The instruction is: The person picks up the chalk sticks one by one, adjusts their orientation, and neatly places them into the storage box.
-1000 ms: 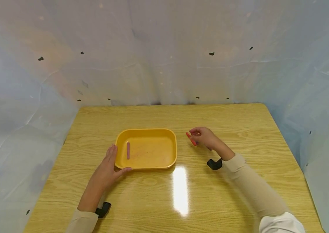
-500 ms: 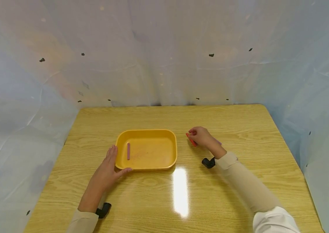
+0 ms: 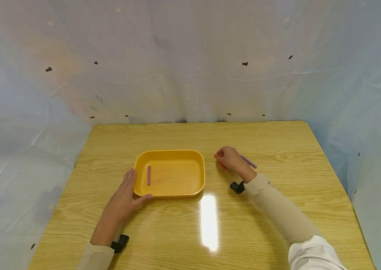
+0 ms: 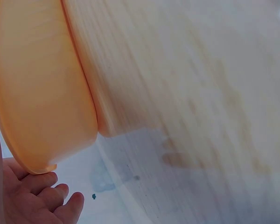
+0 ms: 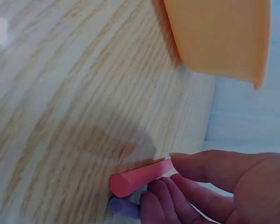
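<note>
My left hand (image 3: 121, 197) rests against the near left corner of a yellow tray (image 3: 168, 194), fingers along its left side and thumb at the front rim. Inside the tray, towards the left, lies a mauve chalk stick (image 3: 149, 175). To the tray's right, my right hand (image 3: 229, 156) pinches the far end of a red chalk stick (image 5: 140, 179) between thumb and fingers, low over the table. Close beside the red one, a bluish-purple stick (image 5: 123, 207) runs partly under the curled fingers. A purple chalk stick (image 3: 248, 161) shows just right of that hand in the head view.
The wood-grain table (image 3: 177, 232) carries a bright light reflection in front of the tray. Pale plastic sheeting (image 3: 190, 75) hangs behind and on both sides. Each wrist wears a black camera mount (image 3: 120, 243).
My right hand has shifted slightly left and its fingers have closed onto the red chalk stick, which has barely moved. The purple stick has come into view behind it. My left hand stays put.
</note>
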Tool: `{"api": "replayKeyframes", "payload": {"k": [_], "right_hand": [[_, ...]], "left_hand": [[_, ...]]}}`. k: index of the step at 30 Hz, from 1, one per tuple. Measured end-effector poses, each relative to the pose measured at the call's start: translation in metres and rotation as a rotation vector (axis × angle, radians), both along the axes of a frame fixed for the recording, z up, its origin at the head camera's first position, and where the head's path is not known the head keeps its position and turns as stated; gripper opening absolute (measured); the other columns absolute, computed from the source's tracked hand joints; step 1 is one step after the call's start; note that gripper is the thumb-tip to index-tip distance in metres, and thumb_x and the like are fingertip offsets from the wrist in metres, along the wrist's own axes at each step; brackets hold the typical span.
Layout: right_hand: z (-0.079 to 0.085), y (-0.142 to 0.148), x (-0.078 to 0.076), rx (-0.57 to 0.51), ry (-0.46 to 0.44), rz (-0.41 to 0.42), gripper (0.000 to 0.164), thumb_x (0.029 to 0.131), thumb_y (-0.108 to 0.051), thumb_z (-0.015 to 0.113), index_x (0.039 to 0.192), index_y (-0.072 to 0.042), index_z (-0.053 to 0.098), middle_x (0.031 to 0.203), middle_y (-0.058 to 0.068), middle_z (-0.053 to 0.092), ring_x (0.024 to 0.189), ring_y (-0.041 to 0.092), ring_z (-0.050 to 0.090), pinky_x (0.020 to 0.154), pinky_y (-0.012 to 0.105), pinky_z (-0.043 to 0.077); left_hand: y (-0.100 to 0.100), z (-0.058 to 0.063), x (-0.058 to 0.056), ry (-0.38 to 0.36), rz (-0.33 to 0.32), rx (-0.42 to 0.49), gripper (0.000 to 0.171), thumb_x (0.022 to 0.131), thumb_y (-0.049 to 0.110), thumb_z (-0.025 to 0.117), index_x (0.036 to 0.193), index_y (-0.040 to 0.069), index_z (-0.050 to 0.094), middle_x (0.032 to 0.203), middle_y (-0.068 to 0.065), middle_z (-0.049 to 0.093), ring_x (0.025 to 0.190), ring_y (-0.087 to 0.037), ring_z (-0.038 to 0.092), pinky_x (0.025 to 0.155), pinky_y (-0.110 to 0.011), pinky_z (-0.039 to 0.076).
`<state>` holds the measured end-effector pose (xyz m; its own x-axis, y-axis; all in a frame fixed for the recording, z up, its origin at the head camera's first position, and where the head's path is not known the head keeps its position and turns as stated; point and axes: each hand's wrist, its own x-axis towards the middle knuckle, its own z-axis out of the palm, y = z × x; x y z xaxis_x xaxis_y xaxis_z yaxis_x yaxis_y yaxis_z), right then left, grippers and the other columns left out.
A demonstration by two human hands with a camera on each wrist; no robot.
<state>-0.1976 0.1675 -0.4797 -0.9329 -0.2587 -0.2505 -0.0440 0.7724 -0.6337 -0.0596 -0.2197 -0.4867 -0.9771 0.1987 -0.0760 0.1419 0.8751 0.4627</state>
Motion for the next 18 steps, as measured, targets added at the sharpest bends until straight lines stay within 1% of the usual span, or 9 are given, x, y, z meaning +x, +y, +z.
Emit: {"api": "replayKeyframes", "payload": {"k": [4, 7, 13, 18], "right_hand": [[0.001, -0.004, 0.001, 0.058, 0.009, -0.002, 0.025, 0.090, -0.013, 0.059, 0.109, 0.002, 0.064, 0.102, 0.016, 0.063, 0.090, 0.025, 0.060, 0.074, 0.034, 0.052], [0.000, -0.007, 0.002, 0.095, 0.011, 0.002, 0.022, 0.090, -0.013, 0.059, 0.106, 0.001, 0.065, 0.101, 0.014, 0.064, 0.087, 0.024, 0.060, 0.073, 0.034, 0.052], [-0.001, -0.011, 0.002, 0.120, 0.015, 0.017, 0.019, 0.089, -0.013, 0.060, 0.102, 0.001, 0.065, 0.101, 0.014, 0.064, 0.089, 0.025, 0.060, 0.076, 0.035, 0.051], [0.003, -0.014, 0.004, 0.140, 0.007, 0.021, 0.018, 0.090, -0.015, 0.061, 0.098, 0.000, 0.065, 0.098, 0.012, 0.063, 0.080, 0.021, 0.058, 0.073, 0.033, 0.050]], "left_hand": [[0.000, 0.001, 0.000, 0.002, 0.002, 0.000, 0.112, 0.075, 0.070, 0.056, 0.149, 0.008, -0.002, 0.155, -0.013, 0.001, 0.141, -0.027, 0.001, 0.106, -0.055, 0.021], [0.001, 0.001, 0.001, 0.003, 0.001, 0.001, 0.112, 0.076, 0.070, 0.056, 0.149, 0.008, -0.002, 0.155, -0.010, -0.002, 0.141, -0.027, 0.001, 0.106, -0.055, 0.021], [0.001, 0.003, 0.001, 0.005, -0.001, 0.000, 0.111, 0.077, 0.069, 0.056, 0.149, 0.007, -0.002, 0.155, -0.006, -0.006, 0.141, -0.027, 0.001, 0.106, -0.055, 0.020], [0.002, 0.003, 0.002, 0.005, 0.000, -0.001, 0.111, 0.076, 0.069, 0.056, 0.149, 0.007, -0.001, 0.155, -0.008, -0.004, 0.141, -0.028, 0.002, 0.106, -0.055, 0.020]]}}
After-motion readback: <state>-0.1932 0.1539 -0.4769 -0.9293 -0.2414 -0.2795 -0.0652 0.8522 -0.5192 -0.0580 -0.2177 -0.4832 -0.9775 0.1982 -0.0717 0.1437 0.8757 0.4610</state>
